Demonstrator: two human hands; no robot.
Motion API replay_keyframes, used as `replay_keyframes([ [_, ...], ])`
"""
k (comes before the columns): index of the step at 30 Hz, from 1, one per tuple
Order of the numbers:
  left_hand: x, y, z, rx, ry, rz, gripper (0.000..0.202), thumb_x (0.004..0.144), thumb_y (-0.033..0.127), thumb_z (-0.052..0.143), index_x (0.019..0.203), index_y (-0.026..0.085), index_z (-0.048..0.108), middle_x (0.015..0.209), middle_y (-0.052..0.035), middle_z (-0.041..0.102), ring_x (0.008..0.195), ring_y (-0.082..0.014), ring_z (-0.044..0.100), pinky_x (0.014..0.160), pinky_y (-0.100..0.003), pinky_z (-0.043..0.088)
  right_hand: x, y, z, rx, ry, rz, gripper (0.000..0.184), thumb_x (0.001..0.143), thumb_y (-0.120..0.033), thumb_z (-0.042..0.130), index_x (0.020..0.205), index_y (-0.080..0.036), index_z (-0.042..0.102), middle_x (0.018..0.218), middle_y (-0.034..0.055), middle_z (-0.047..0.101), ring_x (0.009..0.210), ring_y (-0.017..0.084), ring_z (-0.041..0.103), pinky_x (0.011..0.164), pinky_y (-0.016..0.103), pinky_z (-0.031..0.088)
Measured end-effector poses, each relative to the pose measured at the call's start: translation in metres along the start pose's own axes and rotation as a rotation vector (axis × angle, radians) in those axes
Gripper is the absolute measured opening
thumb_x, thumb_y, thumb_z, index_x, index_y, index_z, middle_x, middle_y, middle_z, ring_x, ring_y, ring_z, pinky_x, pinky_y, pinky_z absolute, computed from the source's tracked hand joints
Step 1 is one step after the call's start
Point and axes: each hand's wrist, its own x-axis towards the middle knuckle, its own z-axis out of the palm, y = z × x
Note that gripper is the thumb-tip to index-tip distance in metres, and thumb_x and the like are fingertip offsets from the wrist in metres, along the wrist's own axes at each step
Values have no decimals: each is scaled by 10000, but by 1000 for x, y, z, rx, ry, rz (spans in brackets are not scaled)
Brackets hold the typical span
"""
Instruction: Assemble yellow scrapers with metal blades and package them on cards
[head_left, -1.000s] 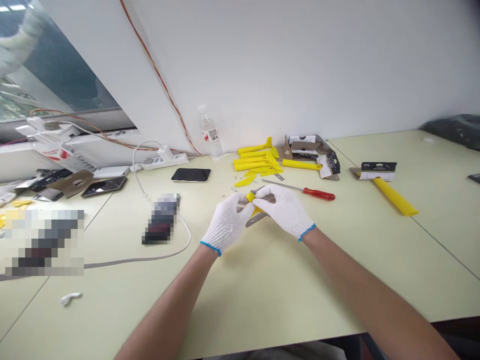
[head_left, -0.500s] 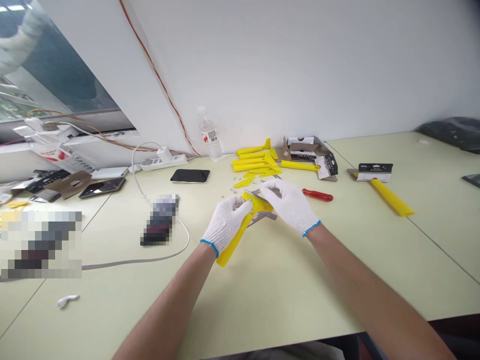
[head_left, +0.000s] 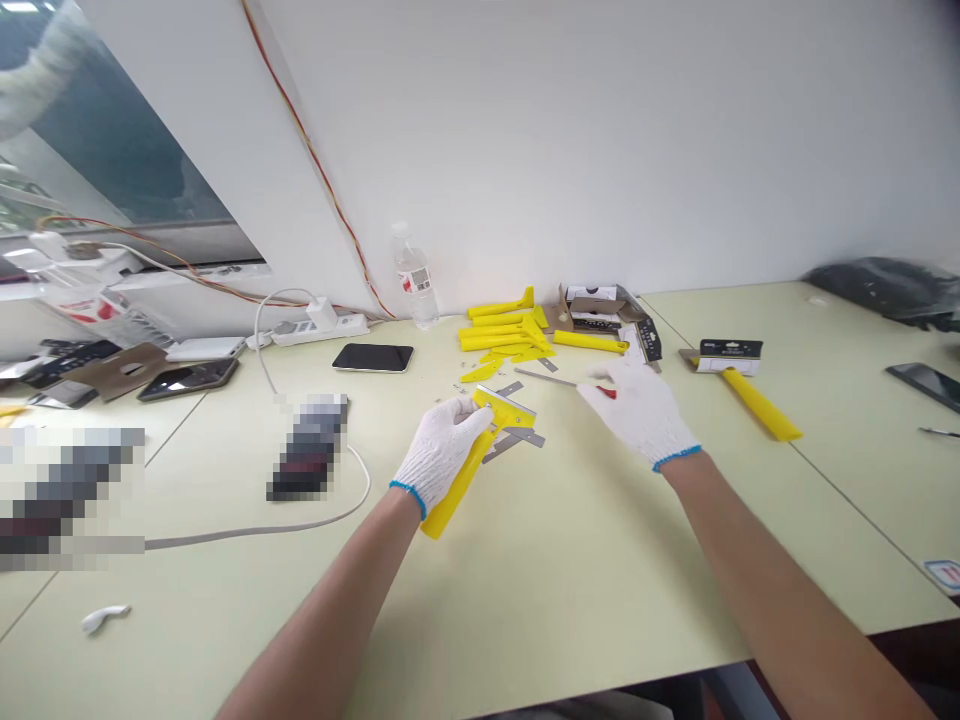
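Observation:
My left hand [head_left: 437, 452], in a white knit glove with a blue cuff, grips a yellow plastic scraper [head_left: 463, 478] by its handle, with the wide head up near the fingertips. Two thin metal strips [head_left: 516, 440] lie on the table just beyond that hand. My right hand [head_left: 637, 412], also gloved, rests over a red-handled screwdriver [head_left: 547, 378]. The glove hides most of the red handle, and the fingers are blurred.
Behind my hands lie a pile of yellow scraper parts [head_left: 499, 335], torn cardboard packaging [head_left: 592, 312] and small screws. A packaged yellow scraper [head_left: 757, 403] lies at right. A phone [head_left: 373, 357], power strip [head_left: 319, 330], water bottle [head_left: 415, 280] and pixelated object [head_left: 307, 447] stand left.
My right hand has moved right, off the yellow scraper and onto the screwdriver's handle. My left hand keeps its hold on the scraper. The whole view has shifted slightly.

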Motion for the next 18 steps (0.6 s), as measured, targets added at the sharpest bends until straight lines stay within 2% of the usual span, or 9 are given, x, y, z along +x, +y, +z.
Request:
replay_keyframes([
  [3,-1,0,4,8,-29,24,223,870,378,634,886,159,673,800,-50,749,622,-131,639,531,-209,452,0,-40,16,153,-67,-20,367,990,-508,602,1207,-235,716,1210,95,737,1080,229,702,925,376,594],
  [4,-1,-1,5,14,-45,45,249,878,400,638,897,156,680,820,-54,755,657,-138,653,553,-213,458,1,-52,20,309,-119,-10,401,953,-514,651,1233,-233,705,1251,103,727,1127,249,693,966,400,584],
  [5,-1,-2,6,14,-61,71,276,885,422,640,907,152,689,837,-57,759,687,-144,660,574,-216,463,1,-63,24,435,-206,-12,415,928,-524,675,1226,-235,703,1260,101,725,1138,259,691,970,413,585],
  [7,-1,-6,7,8,-83,120,311,894,451,645,922,148,709,858,-57,761,727,-150,668,608,-224,474,2,-77,30,663,-408,9,330,945,-511,638,1083,-224,724,1134,93,755,985,241,730,843,385,624],
  [9,0,-9,7,-12,-94,143,319,898,457,647,956,153,721,878,-51,764,759,-156,676,640,-229,488,2,-81,35,811,-531,45,282,957,-480,615,951,-215,710,1004,74,760,837,207,733,718,339,633],
  [11,0,-10,7,-20,-119,134,310,897,454,654,988,165,720,898,-43,768,781,-155,679,658,-230,494,1,-79,39,892,-551,82,254,943,-451,637,904,-208,698,949,60,750,805,191,727,681,309,634],
  [14,-1,-8,6,-23,-141,113,293,903,443,645,982,168,710,893,-38,764,746,-138,659,634,-219,475,0,-75,41,971,-552,115,232,935,-421,655,929,-197,714,950,57,748,846,186,730,711,297,644],
  [18,-5,-3,4,-4,-132,93,289,906,440,632,936,161,697,876,-42,753,717,-133,647,612,-216,463,0,-76,36,990,-573,121,229,948,-365,659,1049,-176,739,1010,76,767,885,189,728,756,312,643],
])
